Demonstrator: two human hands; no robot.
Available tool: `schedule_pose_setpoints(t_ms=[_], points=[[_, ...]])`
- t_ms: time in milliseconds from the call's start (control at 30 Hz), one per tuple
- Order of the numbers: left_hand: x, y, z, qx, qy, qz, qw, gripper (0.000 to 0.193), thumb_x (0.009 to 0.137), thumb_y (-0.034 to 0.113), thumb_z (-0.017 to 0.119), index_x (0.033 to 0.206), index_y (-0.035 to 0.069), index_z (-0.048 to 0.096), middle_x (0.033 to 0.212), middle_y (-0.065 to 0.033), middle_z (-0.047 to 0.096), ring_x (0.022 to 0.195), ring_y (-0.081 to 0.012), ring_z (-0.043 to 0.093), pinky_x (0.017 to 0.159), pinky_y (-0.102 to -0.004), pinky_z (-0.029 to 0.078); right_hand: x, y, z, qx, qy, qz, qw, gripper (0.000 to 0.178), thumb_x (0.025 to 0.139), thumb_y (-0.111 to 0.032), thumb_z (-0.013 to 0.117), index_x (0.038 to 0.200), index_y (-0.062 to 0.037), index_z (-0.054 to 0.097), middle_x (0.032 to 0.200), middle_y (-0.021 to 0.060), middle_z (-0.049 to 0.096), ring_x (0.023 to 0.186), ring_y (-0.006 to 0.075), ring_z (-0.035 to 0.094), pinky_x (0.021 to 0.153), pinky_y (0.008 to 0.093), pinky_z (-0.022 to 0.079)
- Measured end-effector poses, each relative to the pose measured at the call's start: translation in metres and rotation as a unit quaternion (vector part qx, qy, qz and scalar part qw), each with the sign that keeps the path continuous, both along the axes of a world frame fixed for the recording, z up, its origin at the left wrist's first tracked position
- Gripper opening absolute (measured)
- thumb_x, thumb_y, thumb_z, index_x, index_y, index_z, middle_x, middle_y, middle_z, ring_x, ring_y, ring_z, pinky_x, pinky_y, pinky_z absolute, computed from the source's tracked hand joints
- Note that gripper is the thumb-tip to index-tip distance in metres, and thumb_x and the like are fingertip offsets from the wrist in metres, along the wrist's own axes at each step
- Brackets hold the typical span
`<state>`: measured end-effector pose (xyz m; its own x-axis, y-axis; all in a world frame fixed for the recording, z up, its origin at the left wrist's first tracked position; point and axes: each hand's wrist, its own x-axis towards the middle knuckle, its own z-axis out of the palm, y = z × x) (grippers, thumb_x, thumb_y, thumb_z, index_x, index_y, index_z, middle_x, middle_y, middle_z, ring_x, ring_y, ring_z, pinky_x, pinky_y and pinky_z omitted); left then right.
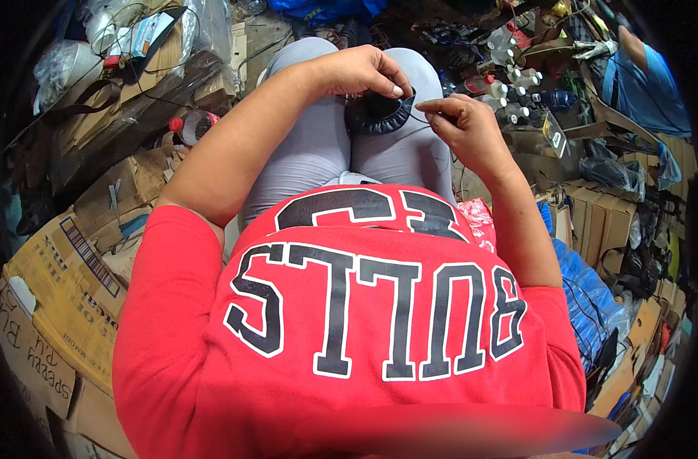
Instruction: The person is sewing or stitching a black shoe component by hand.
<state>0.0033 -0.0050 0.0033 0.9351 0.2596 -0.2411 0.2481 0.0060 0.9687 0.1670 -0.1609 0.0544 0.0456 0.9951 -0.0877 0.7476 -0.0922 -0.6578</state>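
A black, rounded piece with a puckered, gathered edge (379, 116) rests on my right thigh, between my knees. My left hand (368, 70) is closed on its upper rim, thumb pressed down near the edge. Just to the right, my right hand (465, 126) has thumb and forefinger pinched together beside the same rim. A thin dark strand seems to run from the rim to these fingertips, but it is too fine to make out clearly. The inside of the black piece is mostly hidden.
Plastic bottles (503, 98) cluster beyond my right hand. Flattened cardboard (69, 283) is piled at the left, with a red-capped bottle (194, 126) by my left forearm. Blue plastic sheeting (590, 298) lies at the right, near stacked cardboard (597, 226).
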Motion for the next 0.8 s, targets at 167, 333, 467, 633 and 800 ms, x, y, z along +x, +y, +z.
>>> schedule_pose_setpoints(t_ms=[167, 333, 467, 633, 800], points=[[0.002, 0.005, -0.004, -0.011, 0.027, -0.013, 0.999, 0.025, 0.077, 0.016, 0.066, 0.101, 0.008, 0.069, 0.084, 0.0011, 0.066, 0.067, -0.0049, 0.051, 0.058, -0.0208, 0.038, -0.011, -0.003, -0.006, 0.012, -0.016, -0.027, 0.999, 0.018, 0.078, -0.011, 0.063, 0.095, -0.0077, 0.068, 0.078, 0.0149, 0.063, 0.069, 0.0228, 0.063, 0.064, 0.0309, 0.048], [0.007, 0.009, -0.006, -0.033, 0.040, -0.024, 0.998, 0.024, 0.076, 0.016, 0.066, 0.099, 0.008, 0.070, 0.080, 0.0020, 0.065, 0.062, -0.0043, 0.049, 0.054, -0.0201, 0.037, -0.010, -0.008, -0.020, 0.055, 0.018, -0.050, 0.997, 0.017, 0.077, -0.011, 0.065, 0.094, -0.0089, 0.068, 0.077, 0.0137, 0.063, 0.069, 0.0252, 0.063, 0.063, 0.0323, 0.049], [0.011, 0.011, -0.005, -0.033, 0.057, -0.041, 0.997, 0.023, 0.076, 0.018, 0.069, 0.096, 0.007, 0.070, 0.078, 0.0029, 0.065, 0.060, -0.0039, 0.048, 0.051, -0.0209, 0.037, -0.008, 0.002, -0.007, 0.083, -0.078, 0.007, 0.993, 0.014, 0.076, -0.011, 0.066, 0.090, -0.0085, 0.069, 0.076, 0.0131, 0.062, 0.068, 0.0287, 0.062, 0.062, 0.0352, 0.049], [0.021, 0.014, -0.006, 0.044, 0.050, -0.064, 0.996, 0.024, 0.078, 0.019, 0.070, 0.097, 0.005, 0.069, 0.079, 0.0022, 0.065, 0.064, -0.0049, 0.051, 0.056, -0.0219, 0.041, 0.006, 0.015, -0.019, 0.067, -0.052, 0.061, 0.995, 0.013, 0.076, -0.009, 0.066, 0.089, -0.0101, 0.070, 0.076, 0.0102, 0.061, 0.072, 0.0254, 0.062, 0.064, 0.0337, 0.048], [0.019, 0.018, -0.016, 0.069, -0.037, -0.101, 0.992, 0.024, 0.080, 0.014, 0.067, 0.102, 0.003, 0.068, 0.090, -0.0021, 0.067, 0.081, -0.0097, 0.059, 0.077, -0.0243, 0.046, 0.040, 0.019, -0.039, -0.086, 0.125, 0.047, 0.987, 0.018, 0.082, -0.009, 0.064, 0.098, -0.0124, 0.070, 0.086, 0.0011, 0.059, 0.086, 0.0106, 0.055, 0.075, 0.0239, 0.043]])
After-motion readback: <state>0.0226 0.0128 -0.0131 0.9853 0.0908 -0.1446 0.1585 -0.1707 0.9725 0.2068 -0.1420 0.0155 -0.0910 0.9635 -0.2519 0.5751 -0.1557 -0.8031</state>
